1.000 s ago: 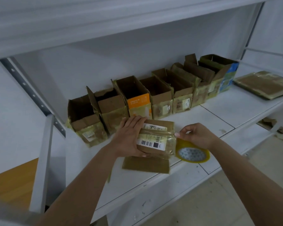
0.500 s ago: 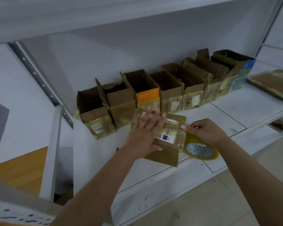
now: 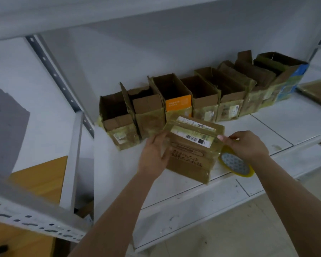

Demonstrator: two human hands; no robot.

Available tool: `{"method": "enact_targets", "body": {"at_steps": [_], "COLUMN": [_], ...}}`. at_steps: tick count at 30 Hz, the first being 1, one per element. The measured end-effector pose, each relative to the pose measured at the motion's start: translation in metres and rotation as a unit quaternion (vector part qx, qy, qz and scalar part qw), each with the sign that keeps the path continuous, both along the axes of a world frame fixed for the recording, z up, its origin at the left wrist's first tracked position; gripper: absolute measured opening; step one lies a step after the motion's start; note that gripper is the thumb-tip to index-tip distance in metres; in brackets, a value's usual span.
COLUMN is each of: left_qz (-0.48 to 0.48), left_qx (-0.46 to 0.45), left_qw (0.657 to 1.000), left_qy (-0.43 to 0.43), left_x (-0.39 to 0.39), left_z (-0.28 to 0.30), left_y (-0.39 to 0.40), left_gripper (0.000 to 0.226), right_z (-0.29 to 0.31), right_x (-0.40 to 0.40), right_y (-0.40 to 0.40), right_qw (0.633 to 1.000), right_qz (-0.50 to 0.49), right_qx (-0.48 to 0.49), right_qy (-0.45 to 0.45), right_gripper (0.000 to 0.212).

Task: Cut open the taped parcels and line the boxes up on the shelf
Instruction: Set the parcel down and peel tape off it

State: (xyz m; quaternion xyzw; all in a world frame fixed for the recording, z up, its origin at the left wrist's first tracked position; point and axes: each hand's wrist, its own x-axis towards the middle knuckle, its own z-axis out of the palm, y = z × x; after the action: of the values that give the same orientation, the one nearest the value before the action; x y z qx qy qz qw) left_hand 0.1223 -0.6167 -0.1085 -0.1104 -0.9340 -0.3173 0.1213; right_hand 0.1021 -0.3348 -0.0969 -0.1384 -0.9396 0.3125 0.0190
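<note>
Standing over the white shelf (image 3: 278, 125), the person works at a taped parcel (image 3: 191, 147) lying near its front edge, just ahead of a row of opened boxes (image 3: 174, 101) already lined up along the back wall, flaps up. From the head camera, the left hand (image 3: 154, 156) grips the parcel's left side, fingers curled round its edge, while the right hand (image 3: 246, 144) pinches what looks like a tape end at the parcel's right edge, with a yellow tape roll (image 3: 235, 162) just beneath that hand. I judge most of the job done: many boxes stand open in line, and this parcel is not yet in the row. No blade or cutter shows anywhere. Whether the parcel's top is sealed or slit I cannot tell under the glossy tape, and the flat packet (image 3: 319, 91) at far right is cut off by the frame.
</note>
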Motion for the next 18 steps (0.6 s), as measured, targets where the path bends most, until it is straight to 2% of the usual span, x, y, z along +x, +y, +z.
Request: {"method": "enact_targets", "body": {"at_steps": [2, 4, 6, 8, 10, 12, 15, 18], "left_qz": [0.117, 0.202, 0.214, 0.202, 0.202, 0.216, 0.236, 0.142], "left_qx": [-0.049, -0.176, -0.259, -0.281, -0.295, -0.264, -0.103, 0.028], "left_qw": [0.991, 0.947, 0.897, 0.885, 0.889, 0.904, 0.951, 0.989], "left_qy": [-0.048, -0.178, -0.288, -0.313, -0.287, -0.259, -0.171, -0.018], "left_x": [0.009, 0.016, 0.023, 0.026, 0.025, 0.021, 0.016, 0.012], "left_z": [-0.014, -0.028, -0.039, -0.05, -0.051, -0.043, -0.018, 0.018], "left_y": [-0.02, -0.031, -0.035, -0.037, -0.038, -0.041, -0.041, -0.007], "left_gripper": [0.055, 0.068, 0.067, 0.053, 0.043, 0.032, 0.013, 0.014], "right_z": [-0.001, 0.0, 0.001, 0.001, 0.001, 0.001, 0.001, 0.003], "right_x": [0.0, -0.002, -0.003, -0.001, 0.0, 0.0, 0.0, 0.0], "right_y": [-0.002, -0.004, -0.005, -0.005, -0.004, -0.004, -0.005, -0.005], "right_qw": [1.0, 1.0, 1.0, 1.0, 1.0, 0.999, 0.999, 0.999], "right_qz": [0.006, 0.011, 0.011, 0.012, 0.012, 0.014, 0.013, 0.017], "right_qx": [-0.008, -0.008, -0.013, -0.021, -0.028, -0.033, -0.039, -0.035], "right_qy": [0.002, 0.003, 0.001, 0.0, -0.003, -0.008, -0.012, -0.022], "right_gripper": [0.053, 0.053, 0.053, 0.051, 0.05, 0.052, 0.054, 0.06]}}
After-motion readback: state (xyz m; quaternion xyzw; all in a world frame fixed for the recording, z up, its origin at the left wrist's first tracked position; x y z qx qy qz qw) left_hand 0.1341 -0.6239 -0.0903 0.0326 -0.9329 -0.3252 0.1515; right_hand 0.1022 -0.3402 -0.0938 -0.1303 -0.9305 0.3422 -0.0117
